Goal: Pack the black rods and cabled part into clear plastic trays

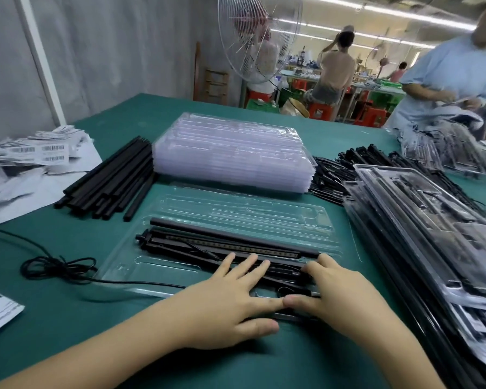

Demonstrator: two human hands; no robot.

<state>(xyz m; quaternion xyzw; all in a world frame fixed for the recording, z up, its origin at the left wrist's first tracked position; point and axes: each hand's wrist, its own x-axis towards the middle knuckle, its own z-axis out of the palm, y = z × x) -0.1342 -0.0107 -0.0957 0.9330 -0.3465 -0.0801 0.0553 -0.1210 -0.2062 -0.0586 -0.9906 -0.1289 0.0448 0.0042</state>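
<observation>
Presses both hands down over the near half of an open clear plastic tray (236, 209) on a green table (264, 360). Left hand (236, 301) flat, fingers straight and spread, tips resting on the cabled part (208, 247), gripping nothing. Right hand (334, 293) just beside it, thumb tip touching the left forefinger, fingers slightly bent and laid over the part's right end, closed round nothing that shows. Seated in the tray just beyond the fingertips: one black rod (230, 234), lying across the tray's middle, with the cabled part against its near side. Trailing out past the tray's near left corner: a black cable (54, 265), loosely looped on the table. Far half of the tray bare. Just behind it, a stack of empty trays (230, 153). Left of that stack, a bundle of loose black rods (110, 178); further left, a heap of barcode labels (40, 153). Crowding the right side, near the right wrist: a leaning pile of packed trays (421, 220). Open green surface along the near edge and between the cable and the loose rods.
</observation>
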